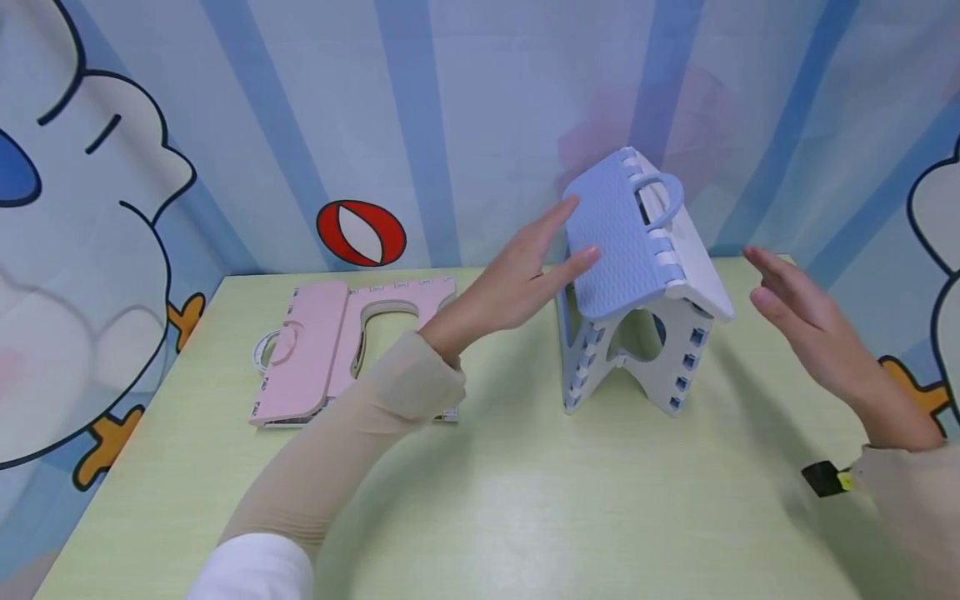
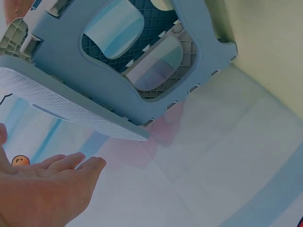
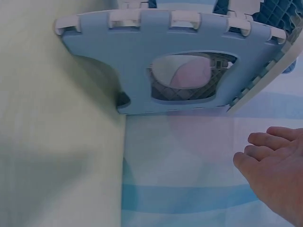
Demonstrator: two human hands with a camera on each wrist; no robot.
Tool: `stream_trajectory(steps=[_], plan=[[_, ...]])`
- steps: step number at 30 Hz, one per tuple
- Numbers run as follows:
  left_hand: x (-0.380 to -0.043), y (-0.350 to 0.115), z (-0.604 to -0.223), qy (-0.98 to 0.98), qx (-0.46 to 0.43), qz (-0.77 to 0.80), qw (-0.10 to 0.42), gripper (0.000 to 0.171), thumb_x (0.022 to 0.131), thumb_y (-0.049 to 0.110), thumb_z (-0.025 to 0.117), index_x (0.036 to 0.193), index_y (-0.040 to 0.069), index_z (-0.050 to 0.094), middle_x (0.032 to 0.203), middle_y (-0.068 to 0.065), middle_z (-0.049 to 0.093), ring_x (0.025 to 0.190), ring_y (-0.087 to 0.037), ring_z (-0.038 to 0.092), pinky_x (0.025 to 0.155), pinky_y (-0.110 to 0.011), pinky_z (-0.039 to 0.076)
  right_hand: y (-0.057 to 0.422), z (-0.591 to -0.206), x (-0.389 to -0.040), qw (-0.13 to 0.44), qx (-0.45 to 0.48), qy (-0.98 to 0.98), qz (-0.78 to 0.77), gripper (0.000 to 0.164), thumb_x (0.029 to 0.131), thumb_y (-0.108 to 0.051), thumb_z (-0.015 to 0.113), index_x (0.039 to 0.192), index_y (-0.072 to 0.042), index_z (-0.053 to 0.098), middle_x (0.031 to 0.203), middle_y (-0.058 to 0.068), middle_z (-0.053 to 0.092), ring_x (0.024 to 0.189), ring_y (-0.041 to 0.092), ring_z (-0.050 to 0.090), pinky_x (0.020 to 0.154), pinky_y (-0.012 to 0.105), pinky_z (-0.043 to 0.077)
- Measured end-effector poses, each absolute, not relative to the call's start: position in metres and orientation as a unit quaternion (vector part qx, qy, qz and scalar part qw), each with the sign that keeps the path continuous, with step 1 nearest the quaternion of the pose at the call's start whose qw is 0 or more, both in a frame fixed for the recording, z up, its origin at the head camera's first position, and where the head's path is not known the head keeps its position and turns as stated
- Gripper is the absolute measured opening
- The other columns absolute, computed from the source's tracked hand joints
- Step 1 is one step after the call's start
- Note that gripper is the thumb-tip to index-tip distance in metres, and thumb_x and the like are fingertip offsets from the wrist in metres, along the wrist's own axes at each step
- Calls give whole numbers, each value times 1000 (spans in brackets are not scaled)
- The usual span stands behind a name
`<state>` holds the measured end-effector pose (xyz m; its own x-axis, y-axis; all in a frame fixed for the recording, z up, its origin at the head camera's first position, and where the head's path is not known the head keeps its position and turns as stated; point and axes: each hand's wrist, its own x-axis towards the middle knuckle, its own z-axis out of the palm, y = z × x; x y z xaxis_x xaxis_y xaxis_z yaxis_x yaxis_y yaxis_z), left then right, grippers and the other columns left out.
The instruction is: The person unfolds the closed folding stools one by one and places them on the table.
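A blue and white folding step stool (image 1: 607,242) stands half unfolded on the table, its two seat panels sloping like a roof and a loop handle at the ridge. My left hand (image 1: 517,279) is beside the blue panel, fingers straight and thumb spread; the left wrist view shows a gap between this hand (image 2: 57,189) and the sloping panel (image 2: 66,99). To the right of the white panel, my right hand (image 1: 817,333) is held in the air with straight fingers, apart from the stool. In the right wrist view that palm (image 3: 284,165) holds nothing.
A pink folding stool (image 1: 307,350) lies folded flat on the left of the pale green table (image 1: 525,517), partly behind my left forearm. A striped cartoon curtain (image 1: 495,125) hangs right behind the table. A small black tag (image 1: 822,478) sticks out at the right cuff.
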<state>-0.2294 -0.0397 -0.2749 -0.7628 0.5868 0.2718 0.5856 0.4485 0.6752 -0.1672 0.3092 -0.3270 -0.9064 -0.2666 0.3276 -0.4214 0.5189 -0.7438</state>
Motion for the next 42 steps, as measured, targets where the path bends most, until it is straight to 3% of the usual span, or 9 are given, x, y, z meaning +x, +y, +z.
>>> stream_trajectory(steps=[5,12,16,19,22,31,38,40,42], plan=[[-232,-31,-268,851,352,390,-1,77,103,54,43,161,17,7,165,12,5,146,3,1,117,-20,6,304,-309,-176,82,223,-857,457,59,107,-11,40,161,-16,15,166,8,14,151,17,14,106,5,23],[-236,-18,-258,863,353,360,2,78,103,57,39,161,20,2,163,17,-3,142,8,-11,117,-23,-1,293,-286,-190,66,237,-861,445,63,107,-15,41,161,-23,9,167,-2,7,151,13,6,111,9,15],[-240,-9,-254,873,349,342,-3,78,103,59,37,161,22,0,162,18,-6,141,7,-14,117,-23,-3,286,-276,-198,57,233,-879,413,64,108,-22,42,160,-29,6,166,-8,1,151,11,-2,121,36,2],[-242,-3,-252,877,344,336,-6,78,102,60,36,161,22,0,163,17,-6,142,5,-15,117,-24,-3,280,-271,-203,44,222,-890,395,66,107,-29,43,159,-35,4,164,-13,-3,150,12,-7,116,61,-6],[-244,3,-251,883,341,324,-5,79,102,60,35,161,21,-1,164,13,-7,143,1,-16,118,-25,-4,273,-268,-207,31,220,-892,394,67,106,-31,44,158,-39,1,164,-15,-6,149,14,-11,111,70,-8],[-248,17,-253,903,340,262,8,79,102,63,27,160,19,-5,164,7,-13,147,-9,-16,118,-28,-4,262,-265,-221,5,232,-891,389,68,106,-34,42,159,-36,-1,163,-11,-10,148,15,-13,110,70,-8],[-253,24,-256,912,334,237,8,76,103,63,24,160,23,-5,164,6,-15,149,-13,-14,120,-31,-4,255,-265,-232,-27,236,-887,397,68,108,-37,38,159,-33,-6,164,-4,-13,149,24,-12,111,70,-2],[-254,26,-257,913,336,231,6,75,103,63,23,160,23,-5,164,6,-15,149,-14,-15,119,-31,-4,253,-265,-234,-35,242,-882,404,66,108,-37,36,159,-35,-7,164,-4,-12,150,33,4,111,71,8],[-256,27,-259,913,338,229,6,75,103,63,22,160,24,-5,163,7,-15,148,-13,-15,119,-29,-5,251,-265,-234,-36,255,-877,406,64,109,-35,33,158,-36,-7,166,0,-6,144,37,28,113,60,27]])
